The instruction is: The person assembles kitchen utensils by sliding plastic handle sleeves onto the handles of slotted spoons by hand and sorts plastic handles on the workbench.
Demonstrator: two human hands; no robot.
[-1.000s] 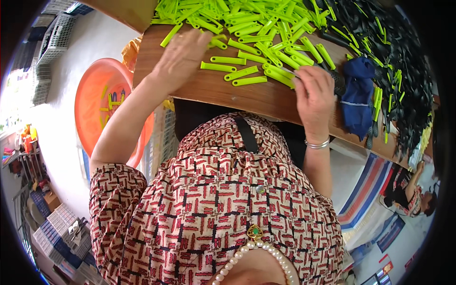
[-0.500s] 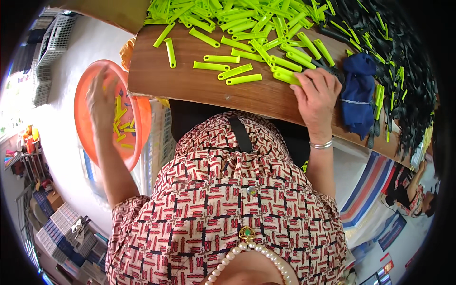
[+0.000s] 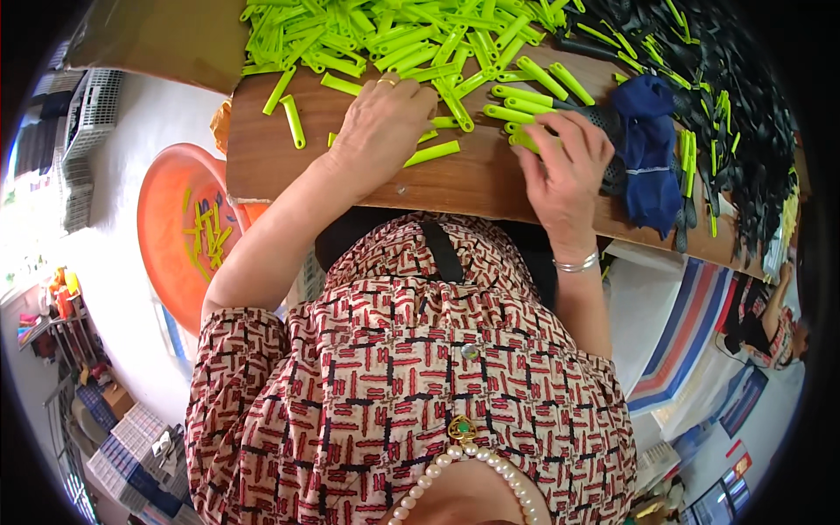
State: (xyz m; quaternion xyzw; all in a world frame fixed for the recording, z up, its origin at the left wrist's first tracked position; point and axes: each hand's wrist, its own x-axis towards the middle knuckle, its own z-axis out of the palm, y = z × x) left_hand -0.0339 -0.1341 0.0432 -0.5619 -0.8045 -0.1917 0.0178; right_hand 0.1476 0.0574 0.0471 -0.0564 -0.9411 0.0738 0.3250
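- Wooden tabletop [image 3: 472,175], brown, carrying the heaps and both hands.
- Spread of black strip-like pieces [image 3: 744,114] over its right side, with lime-green handles mixed in.
- Heap of lime-green plastic handles [image 3: 350,22] along the far edge, left of the black pieces; loose ones lie nearer the person.
- Orange plastic basin [image 3: 162,236] below and left of the tabletop, holding more green handles and a few blue bits.
- Crumpled navy cloth [image 3: 649,188] with a pale seam, just right of the right hand.
- Left hand [image 3: 382,127], bent over the loose handles in front of the heap; whether its fingers pinch one I cannot tell.
- Right hand [image 3: 564,162], thumb and fingers curved and parted, beside a small cluster of green handles [image 3: 525,101]; whether it grips any is hidden.
- Single green handle [image 3: 433,153], flat on the wood between the hands.
- Silver bangles [image 3: 576,263] around the right wrist.
- Gold-coloured ring [image 3: 387,81] on a left finger.
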